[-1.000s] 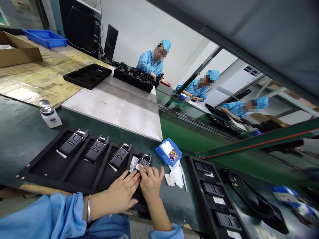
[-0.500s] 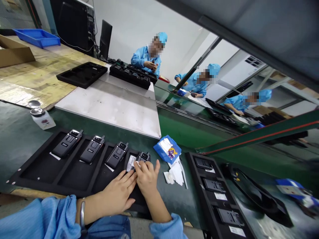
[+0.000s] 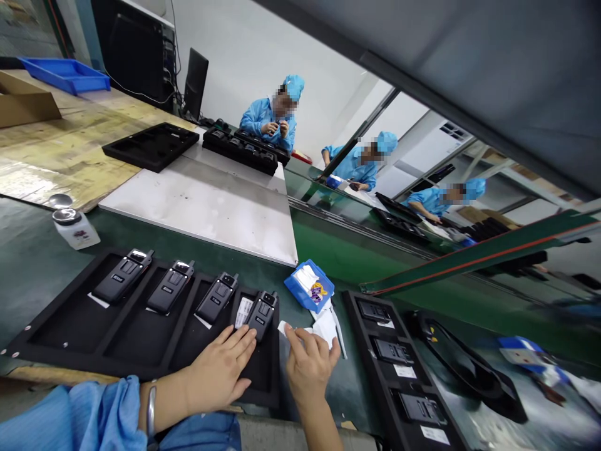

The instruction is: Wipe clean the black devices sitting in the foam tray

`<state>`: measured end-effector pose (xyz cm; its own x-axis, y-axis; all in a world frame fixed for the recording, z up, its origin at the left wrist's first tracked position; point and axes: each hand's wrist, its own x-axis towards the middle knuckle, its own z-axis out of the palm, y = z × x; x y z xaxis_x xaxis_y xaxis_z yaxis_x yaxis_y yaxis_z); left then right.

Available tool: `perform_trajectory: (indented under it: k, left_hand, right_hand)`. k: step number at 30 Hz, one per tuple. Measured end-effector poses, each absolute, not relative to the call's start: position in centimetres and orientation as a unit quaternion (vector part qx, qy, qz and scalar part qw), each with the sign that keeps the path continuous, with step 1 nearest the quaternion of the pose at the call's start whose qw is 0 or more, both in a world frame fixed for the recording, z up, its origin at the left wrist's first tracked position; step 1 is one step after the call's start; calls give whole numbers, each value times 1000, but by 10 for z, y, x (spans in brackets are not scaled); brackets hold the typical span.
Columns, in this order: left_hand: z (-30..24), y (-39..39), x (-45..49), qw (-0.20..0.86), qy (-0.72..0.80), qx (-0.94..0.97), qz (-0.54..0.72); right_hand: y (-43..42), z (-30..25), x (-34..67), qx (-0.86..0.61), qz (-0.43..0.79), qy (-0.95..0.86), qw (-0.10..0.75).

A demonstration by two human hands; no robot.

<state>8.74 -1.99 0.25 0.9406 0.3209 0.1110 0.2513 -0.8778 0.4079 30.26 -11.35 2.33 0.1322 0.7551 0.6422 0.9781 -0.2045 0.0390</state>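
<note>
Four black handheld two-way radios lie in a row in the slots of a black foam tray [image 3: 47, 338]: the first [image 3: 123, 275], the second [image 3: 169, 287], the third [image 3: 216, 298] and the fourth [image 3: 261, 316]. My left hand [image 3: 216, 366] rests flat on the tray, fingertips just below the fourth radio. A white card [image 3: 243, 312] lies beside that radio. My right hand [image 3: 310, 366] is off the tray, its fingertips pinching the edge of a white wipe [image 3: 323, 329]. Next to it lies a blue packet of wipes [image 3: 308, 285].
A second black tray holding radios [image 3: 389, 357] lies to the right. A small bottle [image 3: 75, 228] stands at far left. Beyond are a steel sheet [image 3: 197, 213], a loaded tray [image 3: 241, 152], and several co-workers in blue gowns [image 3: 267, 119].
My right hand has moved right, off the fourth radio and onto the white wipe. My left hand stays beside that radio. The whole view has shifted slightly.
</note>
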Motion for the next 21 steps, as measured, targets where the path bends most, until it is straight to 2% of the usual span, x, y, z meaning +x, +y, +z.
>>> perform_trajectory:
  k: [8,13,21]
  left_hand:
    - [6,-20,101,189,159,967,62]
    - [0,-20,101,179,150,969,80]
    - [0,-20,98,163,146,972,89]
  right_hand:
    - [-71,26,302,-713,-254,-602,256]
    - [-42,17,306,-681,-184,-676,215]
    - [-30,18,324,-711,-193,-652,178]
